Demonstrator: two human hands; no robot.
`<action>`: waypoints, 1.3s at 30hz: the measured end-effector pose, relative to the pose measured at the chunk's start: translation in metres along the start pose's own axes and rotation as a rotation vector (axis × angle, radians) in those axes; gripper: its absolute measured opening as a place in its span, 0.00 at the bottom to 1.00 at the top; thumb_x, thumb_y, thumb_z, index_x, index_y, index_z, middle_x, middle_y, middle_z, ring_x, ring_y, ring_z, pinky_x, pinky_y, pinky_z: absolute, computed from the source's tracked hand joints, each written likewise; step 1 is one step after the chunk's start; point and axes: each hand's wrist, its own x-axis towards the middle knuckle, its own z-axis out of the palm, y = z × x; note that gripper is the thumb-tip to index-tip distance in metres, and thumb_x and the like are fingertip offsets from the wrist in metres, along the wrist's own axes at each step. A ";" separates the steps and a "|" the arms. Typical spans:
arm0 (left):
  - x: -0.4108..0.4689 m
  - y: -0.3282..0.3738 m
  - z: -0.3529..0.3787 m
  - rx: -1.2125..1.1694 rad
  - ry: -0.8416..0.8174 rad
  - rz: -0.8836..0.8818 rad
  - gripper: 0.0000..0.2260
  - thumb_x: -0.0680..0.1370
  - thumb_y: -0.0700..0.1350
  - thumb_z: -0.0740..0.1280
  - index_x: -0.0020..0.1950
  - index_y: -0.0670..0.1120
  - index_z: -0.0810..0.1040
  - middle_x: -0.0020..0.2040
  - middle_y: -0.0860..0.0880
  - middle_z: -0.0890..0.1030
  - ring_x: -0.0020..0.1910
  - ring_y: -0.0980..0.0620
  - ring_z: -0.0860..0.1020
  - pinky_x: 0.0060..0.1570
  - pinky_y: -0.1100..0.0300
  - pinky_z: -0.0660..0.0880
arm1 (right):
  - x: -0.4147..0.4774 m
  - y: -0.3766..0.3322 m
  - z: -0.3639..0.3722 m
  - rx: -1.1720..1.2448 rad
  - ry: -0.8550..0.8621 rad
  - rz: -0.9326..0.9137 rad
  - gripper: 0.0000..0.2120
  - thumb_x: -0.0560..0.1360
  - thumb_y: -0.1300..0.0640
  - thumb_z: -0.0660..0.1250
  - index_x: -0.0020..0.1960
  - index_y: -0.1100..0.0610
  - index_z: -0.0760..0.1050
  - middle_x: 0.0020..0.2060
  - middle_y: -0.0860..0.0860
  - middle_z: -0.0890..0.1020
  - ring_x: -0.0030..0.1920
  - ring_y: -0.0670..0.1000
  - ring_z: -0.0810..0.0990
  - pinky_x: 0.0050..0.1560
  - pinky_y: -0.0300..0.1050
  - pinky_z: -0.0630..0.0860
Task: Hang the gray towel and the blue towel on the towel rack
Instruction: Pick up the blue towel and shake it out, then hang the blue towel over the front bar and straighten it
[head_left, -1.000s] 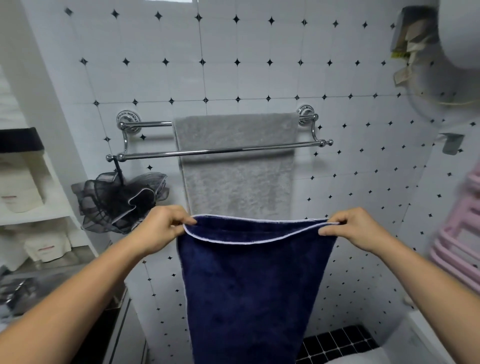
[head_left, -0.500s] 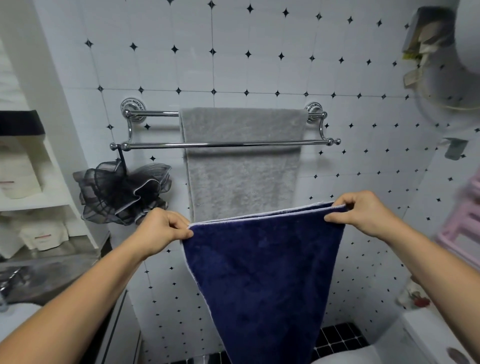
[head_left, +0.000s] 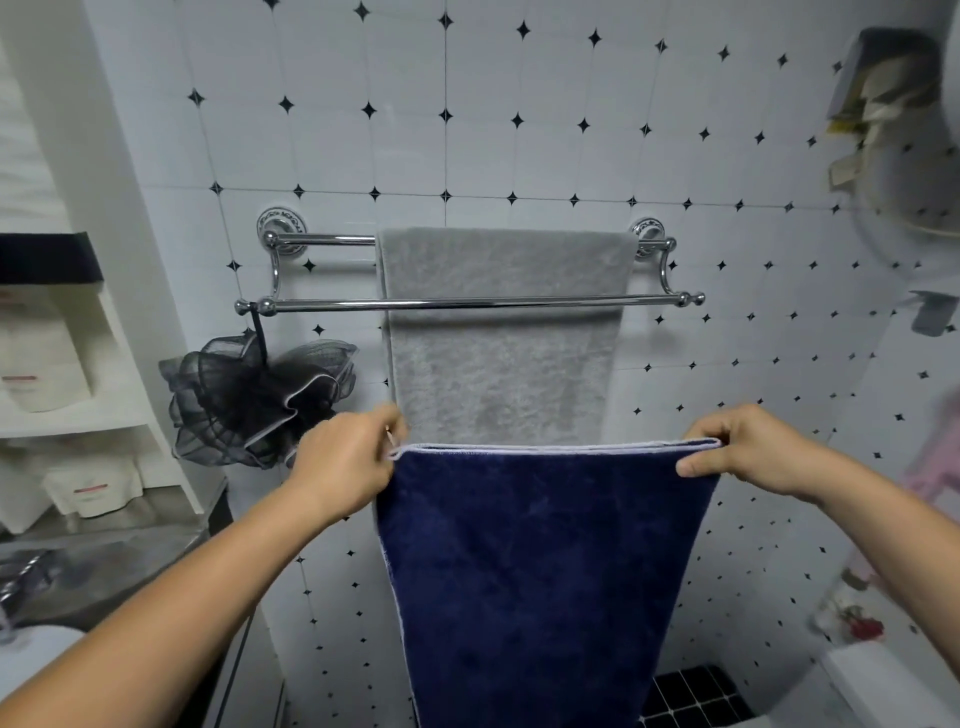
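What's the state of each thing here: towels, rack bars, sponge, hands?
Gray towel: hung over the rack's back bar, flat.
Blue towel: off the rack, held up by its top edge, hanging below the bars.
Front bar: bare, no towel on it.
Black bath sponge: hanging by its cord from the front bar's left end.
Left hand: grip shut on the blue towel's left corner.
Right hand: grip shut on its right corner.

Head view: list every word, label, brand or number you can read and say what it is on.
No text can be read.
White packages on the left shelf carry small red labels: too blurred to read.
White packages on the lower shelf, red labels too: blurred.
Gray towel, blue towel, towel rack: no print visible.
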 end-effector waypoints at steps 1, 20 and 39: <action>0.005 0.003 -0.002 -0.085 -0.015 -0.039 0.14 0.71 0.39 0.70 0.46 0.56 0.72 0.37 0.55 0.79 0.36 0.51 0.78 0.36 0.58 0.70 | 0.004 0.003 -0.002 0.046 0.047 0.027 0.06 0.67 0.58 0.78 0.35 0.57 0.81 0.23 0.51 0.77 0.23 0.47 0.70 0.24 0.36 0.66; 0.070 0.017 0.032 -0.456 0.232 -0.432 0.06 0.80 0.41 0.62 0.43 0.42 0.73 0.40 0.38 0.80 0.34 0.40 0.84 0.37 0.44 0.83 | 0.082 0.022 0.022 0.413 -0.614 -0.121 0.14 0.68 0.56 0.77 0.52 0.60 0.81 0.40 0.56 0.86 0.37 0.58 0.86 0.32 0.42 0.81; 0.068 0.002 0.042 -1.115 0.080 -0.504 0.05 0.72 0.27 0.69 0.47 0.32 0.80 0.39 0.40 0.83 0.36 0.47 0.83 0.36 0.62 0.81 | 0.137 0.054 0.010 0.990 -0.108 0.166 0.14 0.72 0.67 0.70 0.57 0.67 0.76 0.51 0.62 0.84 0.48 0.59 0.86 0.36 0.41 0.82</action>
